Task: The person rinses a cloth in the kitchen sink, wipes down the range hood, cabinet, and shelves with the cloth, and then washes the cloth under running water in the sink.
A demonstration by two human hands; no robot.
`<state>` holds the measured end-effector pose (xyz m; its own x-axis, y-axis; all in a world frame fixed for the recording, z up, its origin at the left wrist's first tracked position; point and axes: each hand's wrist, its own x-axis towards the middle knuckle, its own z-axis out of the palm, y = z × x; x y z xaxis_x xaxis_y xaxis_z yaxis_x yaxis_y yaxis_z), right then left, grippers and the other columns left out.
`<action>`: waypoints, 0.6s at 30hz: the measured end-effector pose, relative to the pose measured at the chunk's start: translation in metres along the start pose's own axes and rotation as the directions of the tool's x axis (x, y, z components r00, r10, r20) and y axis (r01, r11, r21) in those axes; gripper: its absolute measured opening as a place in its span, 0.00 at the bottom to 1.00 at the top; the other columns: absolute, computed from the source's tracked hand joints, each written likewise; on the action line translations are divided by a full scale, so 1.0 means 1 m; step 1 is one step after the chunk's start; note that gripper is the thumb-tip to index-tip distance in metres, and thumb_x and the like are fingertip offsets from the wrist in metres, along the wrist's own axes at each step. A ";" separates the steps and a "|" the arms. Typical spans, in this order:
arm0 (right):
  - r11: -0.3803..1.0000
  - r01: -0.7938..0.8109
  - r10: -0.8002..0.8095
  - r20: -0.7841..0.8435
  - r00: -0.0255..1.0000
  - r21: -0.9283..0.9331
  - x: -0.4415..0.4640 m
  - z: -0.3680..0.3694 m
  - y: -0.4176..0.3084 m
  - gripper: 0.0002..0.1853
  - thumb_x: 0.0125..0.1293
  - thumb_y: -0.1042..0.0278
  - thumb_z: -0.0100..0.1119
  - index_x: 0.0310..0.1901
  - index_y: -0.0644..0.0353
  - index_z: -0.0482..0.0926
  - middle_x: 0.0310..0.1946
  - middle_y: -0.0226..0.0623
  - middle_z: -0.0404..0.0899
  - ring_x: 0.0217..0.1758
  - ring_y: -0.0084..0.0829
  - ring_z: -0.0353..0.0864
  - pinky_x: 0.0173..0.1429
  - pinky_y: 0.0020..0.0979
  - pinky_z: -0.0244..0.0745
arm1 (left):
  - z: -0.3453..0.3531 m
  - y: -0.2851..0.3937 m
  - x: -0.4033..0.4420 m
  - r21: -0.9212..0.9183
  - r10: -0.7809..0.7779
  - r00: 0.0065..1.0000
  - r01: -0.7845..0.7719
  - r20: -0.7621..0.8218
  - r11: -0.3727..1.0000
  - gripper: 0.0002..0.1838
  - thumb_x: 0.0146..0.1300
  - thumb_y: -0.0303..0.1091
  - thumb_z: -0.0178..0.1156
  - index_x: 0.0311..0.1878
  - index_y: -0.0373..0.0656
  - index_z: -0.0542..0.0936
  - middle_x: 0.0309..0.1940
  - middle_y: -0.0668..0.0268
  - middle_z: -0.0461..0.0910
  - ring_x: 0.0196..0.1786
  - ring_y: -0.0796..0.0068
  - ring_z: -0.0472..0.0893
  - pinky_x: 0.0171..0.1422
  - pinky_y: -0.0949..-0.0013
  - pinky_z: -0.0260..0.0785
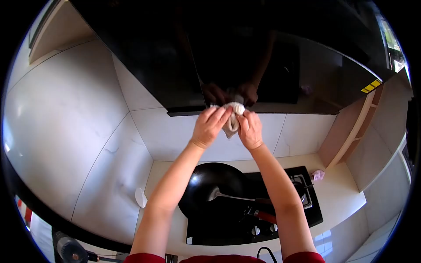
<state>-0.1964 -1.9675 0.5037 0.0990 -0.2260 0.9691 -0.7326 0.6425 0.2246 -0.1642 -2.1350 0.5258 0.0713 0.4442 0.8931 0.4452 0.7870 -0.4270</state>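
Note:
Both of my arms reach up and forward to the lower edge of a glossy black range hood (245, 57). A bunched, light-coloured cloth (231, 125) is gripped between my hands, close to that edge. My left hand (209, 125) closes its fingers on the cloth's left side. On its right side, my right hand (251, 130) has its fingers curled around the cloth. The hood's dark surface reflects the hands. Part of the cloth is hidden behind my fingers.
Below my arms, a black wok (208, 175) holding a metal spatula (215, 193) sits on a black gas stove (210, 234). A crumpled pinkish cloth (317, 175) lies on the counter (344, 199) at the right. Wooden shelving (353, 131) stands beyond it.

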 end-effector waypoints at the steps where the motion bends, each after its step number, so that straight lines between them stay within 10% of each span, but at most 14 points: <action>1: 0.999 -0.042 0.043 0.056 0.998 -0.015 -0.008 0.001 -0.002 0.12 0.51 0.74 0.58 0.40 0.57 0.73 0.40 0.39 0.73 0.36 0.39 0.73 0.39 0.35 0.70 | 0.001 0.006 -0.006 -0.017 -0.041 0.997 0.042 0.068 0.999 0.21 0.51 0.26 0.58 0.52 0.42 0.78 0.47 0.69 0.73 0.50 0.69 0.71 0.54 0.67 0.69; 5: 0.986 -0.144 0.162 0.325 0.932 -0.079 -0.010 -0.015 -0.014 0.11 0.52 0.74 0.56 0.39 0.58 0.71 0.35 0.37 0.71 0.38 0.39 0.74 0.42 0.36 0.72 | -0.009 0.027 -0.010 -0.063 -0.176 0.963 0.192 0.206 0.979 0.20 0.50 0.23 0.56 0.50 0.38 0.78 0.46 0.64 0.75 0.50 0.63 0.72 0.55 0.66 0.69; 7: 0.982 -0.166 0.188 0.412 0.891 -0.089 0.000 -0.028 -0.022 0.12 0.50 0.73 0.58 0.37 0.59 0.70 0.34 0.37 0.70 0.39 0.39 0.74 0.43 0.36 0.73 | -0.024 0.032 -0.005 -0.111 -0.235 0.812 0.343 0.535 0.933 0.18 0.50 0.21 0.54 0.47 0.38 0.78 0.44 0.64 0.75 0.49 0.63 0.73 0.54 0.65 0.69; 9: 0.976 -0.216 0.205 0.440 0.874 -0.026 0.031 -0.055 -0.037 0.15 0.47 0.73 0.61 0.38 0.60 0.71 0.35 0.39 0.71 0.39 0.40 0.74 0.44 0.35 0.73 | -0.053 0.037 0.024 -0.201 -0.294 0.910 0.358 0.292 0.912 0.17 0.47 0.19 0.55 0.43 0.38 0.80 0.40 0.64 0.76 0.47 0.62 0.73 0.52 0.63 0.68; 11: 0.998 -0.040 0.035 0.120 0.992 0.043 0.089 -0.087 -0.058 0.26 0.41 0.75 0.65 0.47 0.59 0.73 0.37 0.39 0.71 0.38 0.39 0.74 0.40 0.36 0.73 | -0.103 0.039 0.073 -0.118 -0.243 0.969 0.238 -0.031 0.964 0.18 0.46 0.17 0.55 0.43 0.39 0.81 0.40 0.65 0.76 0.47 0.61 0.73 0.50 0.62 0.67; 15: 0.969 0.225 -0.243 -0.243 0.939 -0.100 0.203 -0.109 -0.101 0.23 0.46 0.72 0.61 0.49 0.54 0.75 0.38 0.34 0.70 0.37 0.31 0.71 0.43 0.30 0.69 | -0.155 0.020 0.138 0.076 -0.178 0.816 0.261 -0.550 0.962 0.18 0.50 0.16 0.55 0.45 0.41 0.82 0.41 0.68 0.77 0.50 0.65 0.72 0.54 0.62 0.65; 18: 0.953 0.251 -0.271 -0.102 0.957 -0.168 0.235 -0.095 -0.100 0.17 0.49 0.69 0.61 0.43 0.56 0.75 0.35 0.33 0.68 0.37 0.30 0.70 0.41 0.28 0.67 | -0.127 -0.005 0.160 -0.018 -0.325 0.742 0.390 -0.587 0.921 0.16 0.55 0.21 0.56 0.47 0.42 0.82 0.46 0.69 0.78 0.52 0.65 0.72 0.58 0.65 0.62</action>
<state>-0.0362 -2.0153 0.7183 0.3619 -0.3153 0.8773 -0.5601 0.6787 0.4750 -0.0418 -2.1222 0.6891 0.4318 -0.1778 0.8843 0.4536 0.8902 -0.0426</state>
